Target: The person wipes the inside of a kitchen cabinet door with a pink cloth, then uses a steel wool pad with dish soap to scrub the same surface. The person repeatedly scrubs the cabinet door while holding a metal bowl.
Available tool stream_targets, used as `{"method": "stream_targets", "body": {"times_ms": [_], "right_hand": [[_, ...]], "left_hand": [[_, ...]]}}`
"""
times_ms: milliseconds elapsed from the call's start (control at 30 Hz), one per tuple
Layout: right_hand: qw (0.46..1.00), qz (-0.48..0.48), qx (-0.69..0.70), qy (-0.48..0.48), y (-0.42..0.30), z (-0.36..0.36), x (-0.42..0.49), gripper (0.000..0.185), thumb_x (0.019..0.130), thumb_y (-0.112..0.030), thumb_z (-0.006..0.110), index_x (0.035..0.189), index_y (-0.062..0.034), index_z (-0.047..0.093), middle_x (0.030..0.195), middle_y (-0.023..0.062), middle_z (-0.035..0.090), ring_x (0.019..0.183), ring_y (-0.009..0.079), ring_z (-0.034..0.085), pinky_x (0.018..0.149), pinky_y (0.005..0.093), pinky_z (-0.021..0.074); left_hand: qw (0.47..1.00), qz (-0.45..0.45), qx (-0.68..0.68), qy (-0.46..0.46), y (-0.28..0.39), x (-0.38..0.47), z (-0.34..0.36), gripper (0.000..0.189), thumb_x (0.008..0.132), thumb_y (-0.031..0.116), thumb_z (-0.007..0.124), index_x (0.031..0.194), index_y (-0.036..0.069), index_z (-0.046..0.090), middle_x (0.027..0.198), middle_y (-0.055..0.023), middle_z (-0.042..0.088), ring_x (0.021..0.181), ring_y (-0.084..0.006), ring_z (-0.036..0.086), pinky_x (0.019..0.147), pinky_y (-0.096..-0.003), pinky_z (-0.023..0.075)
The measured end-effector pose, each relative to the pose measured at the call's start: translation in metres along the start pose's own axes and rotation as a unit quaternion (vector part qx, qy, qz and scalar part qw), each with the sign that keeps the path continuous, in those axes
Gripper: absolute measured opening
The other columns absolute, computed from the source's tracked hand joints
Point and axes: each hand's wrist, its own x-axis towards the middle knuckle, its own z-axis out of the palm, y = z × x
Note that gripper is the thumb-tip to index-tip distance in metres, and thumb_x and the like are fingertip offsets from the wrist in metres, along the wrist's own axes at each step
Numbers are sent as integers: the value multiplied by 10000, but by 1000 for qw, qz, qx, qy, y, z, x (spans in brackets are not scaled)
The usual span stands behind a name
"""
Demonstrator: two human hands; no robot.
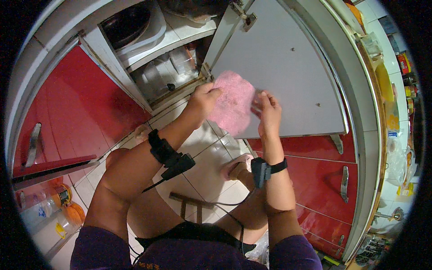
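Note:
A pink cloth (233, 101) with darker smudges hangs spread out in front of me. My left hand (204, 101) pinches its upper left edge between thumb and fingers. Just off the cloth's right edge is my right hand (269, 107), fingers curled close together beside the inner face of the white cabinet door (290, 81); whether it touches the cloth cannot be made out. Behind the cloth, the open cabinet shows a tiled shelf (172, 33) with a dark pan (126, 25) and a clear plastic tub (158, 25) on it. Clear containers (182, 60) stand on the level below.
Red cabinet doors (77, 108) flank me, the left with a metal handle (33, 144). Jars with orange lids (75, 213) are at lower left. A stool or rack bar (190, 199) and cables lie between my legs over the tiled floor (202, 158). Bottles line the countertop at right.

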Motion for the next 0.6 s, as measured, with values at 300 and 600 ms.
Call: {"method": "stream_targets", "body": {"times_ms": [300, 600], "right_hand": [[943, -107, -197, -245, 0, 8, -25, 350, 724, -53, 713, 1053, -4, 604, 1136, 77, 559, 850, 133, 575, 614, 241, 497], [944, -186, -140, -232, -12, 33, -42, 99, 773, -61, 657, 842, 9, 649, 1018, 45, 562, 688, 62, 521, 510, 212, 393]], "left_hand": [[991, -19, -74, -106, 32, -6, -10, 209, 882, 162, 517, 998, 2, 584, 879, -49, 623, 784, -132, 596, 708, -277, 490], [870, 345, 329, 124, 53, -39, -41, 355, 711, 119, 678, 1025, 24, 541, 1083, -147, 548, 901, -266, 570, 725, -350, 472]]}}
